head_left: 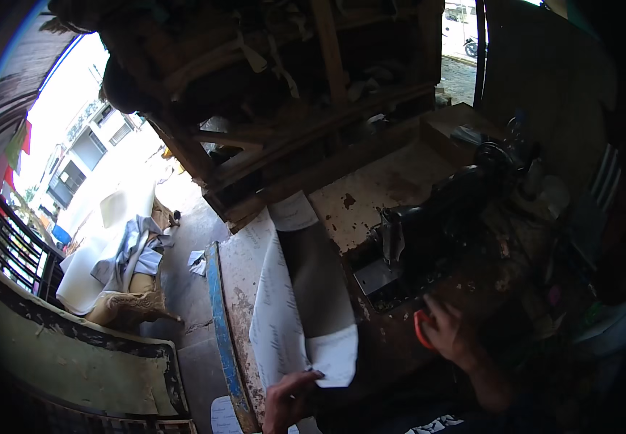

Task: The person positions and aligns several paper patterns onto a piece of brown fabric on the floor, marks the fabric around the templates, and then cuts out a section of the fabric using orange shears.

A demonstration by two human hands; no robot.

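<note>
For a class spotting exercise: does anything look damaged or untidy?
Yes: the table looks worn, with a blotchy top and a scuffed blue edge. Left of it, grey cloth lies crumpled.

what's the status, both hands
Left hand at long white printed sheet's near edge; right hand holding curved orange object; black metal sewing machine just beyond.

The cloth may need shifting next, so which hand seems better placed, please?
Probably the left hand: it is at the cloth's near edge, while the right hand is apart from it, holding an orange-red object.
</note>
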